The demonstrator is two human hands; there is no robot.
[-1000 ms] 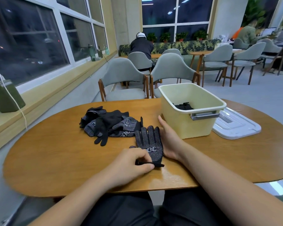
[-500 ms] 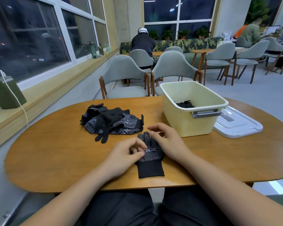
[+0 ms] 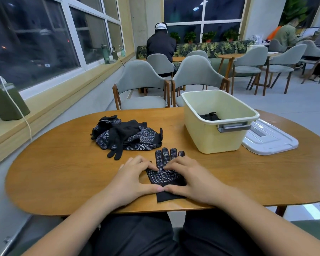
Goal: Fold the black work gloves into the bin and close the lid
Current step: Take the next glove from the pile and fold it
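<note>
Head view, one glove under my hands. My left hand (image 3: pixel 135 180) and right hand (image 3: pixel 192 180) lie flat and spread on a dotted black work glove (image 3: pixel 163 174). They press it to the wooden table (image 3: pixel 63 172) at the near edge and grip nothing. The thumbs touch at the cuff, and the glove's fingers point far, toward the pile of unfolded gloves (image 3: pixel 129 135) at left. The cream bin (image 3: pixel 216 133) stands to the far right, with dark folded fabric (image 3: pixel 210 116) already inside (most of it is hidden by the rim). The white lid (image 3: pixel 272 143) lies flat on the table just right of the bin.

Risks, as I judge them:
- The cuff lies close to the table's near edge, so a backward drag could pull the glove off.
- The knit is limp, so a loose fold may spring open on the way to the bin.
- Reaching far left for the next glove could sweep the pile.
</note>
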